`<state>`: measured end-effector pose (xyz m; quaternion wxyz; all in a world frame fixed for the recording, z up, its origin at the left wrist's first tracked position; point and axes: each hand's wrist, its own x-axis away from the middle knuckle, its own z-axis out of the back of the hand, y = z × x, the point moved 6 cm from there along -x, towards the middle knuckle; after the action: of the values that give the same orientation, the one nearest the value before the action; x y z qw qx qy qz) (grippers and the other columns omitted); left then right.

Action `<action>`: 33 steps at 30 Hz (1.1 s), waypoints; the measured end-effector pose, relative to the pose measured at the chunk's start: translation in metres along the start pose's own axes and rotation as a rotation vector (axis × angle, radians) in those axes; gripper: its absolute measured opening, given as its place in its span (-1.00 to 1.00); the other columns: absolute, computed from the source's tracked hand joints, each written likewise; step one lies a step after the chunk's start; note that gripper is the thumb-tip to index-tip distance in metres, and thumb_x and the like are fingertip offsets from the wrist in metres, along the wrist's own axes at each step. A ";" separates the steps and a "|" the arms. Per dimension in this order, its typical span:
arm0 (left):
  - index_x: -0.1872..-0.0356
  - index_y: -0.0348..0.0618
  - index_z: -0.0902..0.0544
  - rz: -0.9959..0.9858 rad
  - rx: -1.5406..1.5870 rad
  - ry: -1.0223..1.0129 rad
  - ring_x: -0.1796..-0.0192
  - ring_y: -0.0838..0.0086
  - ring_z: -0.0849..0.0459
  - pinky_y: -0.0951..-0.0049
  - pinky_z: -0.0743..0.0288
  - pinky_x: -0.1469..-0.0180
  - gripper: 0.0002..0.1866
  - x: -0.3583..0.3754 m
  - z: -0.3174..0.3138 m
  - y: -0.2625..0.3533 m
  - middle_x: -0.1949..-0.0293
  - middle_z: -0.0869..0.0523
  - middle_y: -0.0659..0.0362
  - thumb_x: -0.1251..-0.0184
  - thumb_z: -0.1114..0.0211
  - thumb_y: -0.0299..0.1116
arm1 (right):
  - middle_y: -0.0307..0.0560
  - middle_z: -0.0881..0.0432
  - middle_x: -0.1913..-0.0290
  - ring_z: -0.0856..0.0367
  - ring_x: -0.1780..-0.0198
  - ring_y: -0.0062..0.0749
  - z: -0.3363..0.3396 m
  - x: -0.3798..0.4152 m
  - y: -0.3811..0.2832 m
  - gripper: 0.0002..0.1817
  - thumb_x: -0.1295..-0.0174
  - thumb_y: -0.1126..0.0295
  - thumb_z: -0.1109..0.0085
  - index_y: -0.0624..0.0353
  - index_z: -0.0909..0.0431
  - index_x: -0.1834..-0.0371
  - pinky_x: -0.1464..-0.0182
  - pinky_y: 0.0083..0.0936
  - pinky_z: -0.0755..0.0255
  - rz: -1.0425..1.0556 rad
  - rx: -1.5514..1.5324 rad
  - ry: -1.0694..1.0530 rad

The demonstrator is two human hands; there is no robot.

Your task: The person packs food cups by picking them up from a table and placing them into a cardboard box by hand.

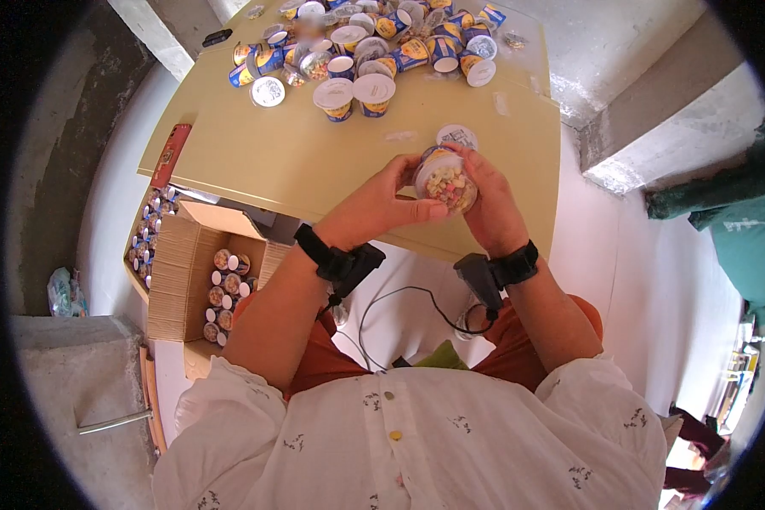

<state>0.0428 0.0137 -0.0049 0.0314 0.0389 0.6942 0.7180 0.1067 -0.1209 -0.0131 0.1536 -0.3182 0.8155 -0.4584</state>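
Both hands hold a snack cup (449, 189) over the near part of the table. Its clear end, tilted toward me, shows pale yellow and pink cereal-like pieces inside, and a bit of blue and yellow print shows behind. My left hand (391, 204) wraps its left side, thumb across the lower edge. On the other side my right hand (490, 200) has its fingers curled round the top and right. A round white lid (457, 136) lies on the table just beyond the fingertips. Further off stand two blue and yellow paper cups with white lids (374, 93).
Many cups, lids and clear tubs (412, 53) crowd the table's far end. A red phone-like object (171, 155) lies at the left edge. Below it, an open cardboard box (174, 280) holds filled cups, with another box of cups beside it. A cable (399, 291) hangs between my wrist devices.
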 end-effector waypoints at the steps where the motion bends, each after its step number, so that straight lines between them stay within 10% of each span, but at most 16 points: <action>1: -0.36 -0.40 -0.26 0.011 0.005 0.008 -0.23 0.25 -0.55 0.32 -0.45 -0.25 0.00 0.000 -0.001 0.002 -0.25 -0.48 -0.06 -0.03 -0.57 0.02 | -0.12 -0.58 -0.08 -0.61 -0.06 -0.46 0.000 0.000 -0.002 -0.49 -0.45 0.10 -0.06 0.26 -0.41 -0.27 -0.11 -0.51 -0.53 0.008 -0.003 0.001; 33: -0.42 -0.30 -0.17 0.017 0.166 -0.013 -0.29 0.38 -0.46 0.39 -0.37 -0.33 -0.03 -0.003 -0.004 0.000 -0.30 -0.40 0.07 -0.08 -0.57 -0.16 | -0.10 -0.53 -0.10 -0.54 -0.12 -0.42 -0.001 0.000 -0.006 -0.44 -0.41 0.06 -0.12 0.21 -0.33 -0.29 -0.20 -0.45 -0.44 0.059 -0.059 0.026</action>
<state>0.0459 0.0094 -0.0049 0.0265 0.0519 0.7507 0.6581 0.1080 -0.1226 -0.0079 0.1468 -0.2926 0.8396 -0.4334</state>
